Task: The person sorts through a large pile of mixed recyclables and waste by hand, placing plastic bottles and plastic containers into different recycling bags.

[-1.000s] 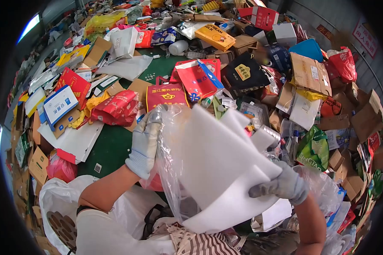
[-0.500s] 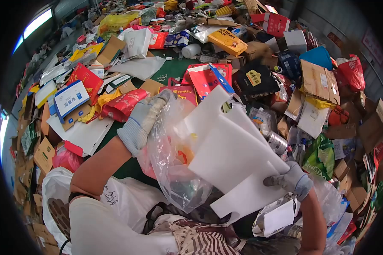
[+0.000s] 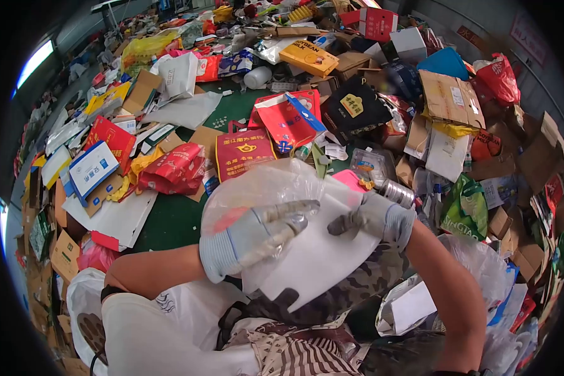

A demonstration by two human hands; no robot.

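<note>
My left hand [image 3: 257, 237], in a pale glove, lies across the clear plastic bag [image 3: 257, 188], fingers pointing right over its crumpled film. My right hand [image 3: 373, 219], also gloved, grips the upper right part of white foam sheets [image 3: 323, 257]. The sheets hang over my lap, beside and partly under the bag, with a notch at their lower edge. Something pink and red shows through the bag. Behind the bag lies a dark red bag with yellow print [image 3: 243, 150].
A metal can [image 3: 397, 193] lies right of the foam. Farther out are a green bag [image 3: 465, 210], a black bag [image 3: 356, 106], a yellow box [image 3: 309, 57], a red plastic bag [image 3: 174, 169] and a flattened cardboard box [image 3: 451, 99].
Both hands have come closer together. The foam sheets have moved down and left, and the plastic bag is now bunched against them. The view has shifted slightly, exposing the dark red bag.
</note>
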